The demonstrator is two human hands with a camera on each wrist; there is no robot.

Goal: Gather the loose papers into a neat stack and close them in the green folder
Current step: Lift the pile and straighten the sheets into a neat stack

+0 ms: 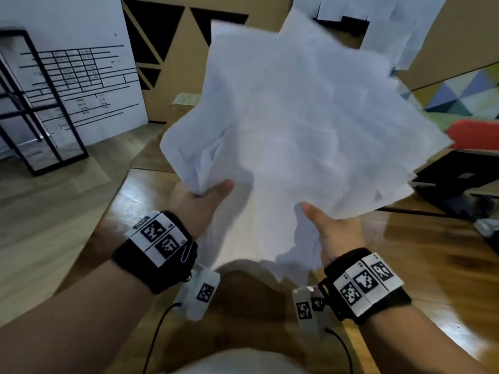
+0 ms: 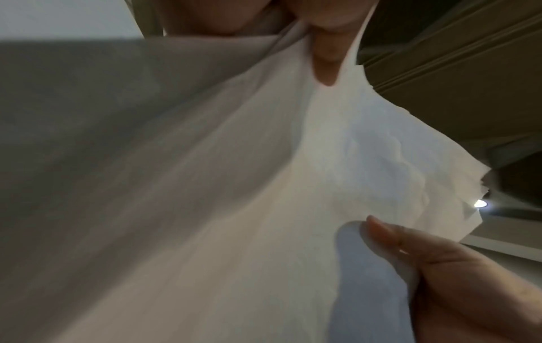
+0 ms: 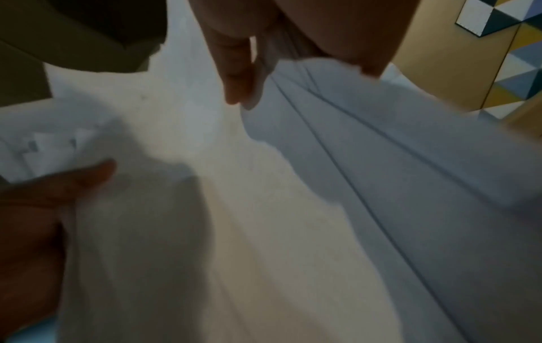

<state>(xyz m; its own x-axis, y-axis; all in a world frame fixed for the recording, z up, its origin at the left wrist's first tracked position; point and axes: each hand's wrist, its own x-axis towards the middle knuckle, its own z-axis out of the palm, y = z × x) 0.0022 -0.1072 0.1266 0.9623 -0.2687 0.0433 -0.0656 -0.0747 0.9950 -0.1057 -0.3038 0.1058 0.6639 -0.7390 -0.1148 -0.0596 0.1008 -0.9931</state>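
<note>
A loose, uneven bunch of white papers (image 1: 297, 117) is held up in the air over the wooden table (image 1: 421, 255), its corners fanning out in different directions. My left hand (image 1: 208, 195) grips its lower left edge, thumb on top and fingers hidden underneath. My right hand (image 1: 329, 222) grips the lower right edge the same way. In the left wrist view the papers (image 2: 264, 185) fill the frame, with the right hand's thumb (image 2: 410, 250) pressing on them. In the right wrist view the sheets (image 3: 293, 208) hang between my fingers (image 3: 237, 76) and the left thumb (image 3: 73, 183). No green folder is clearly visible.
A flat black object (image 1: 459, 179) lies on the table at the right, with a red thing (image 1: 478, 133) and a green surface (image 1: 442, 120) behind it. A black metal frame (image 1: 40, 117) and a white board (image 1: 81, 76) stand at the left.
</note>
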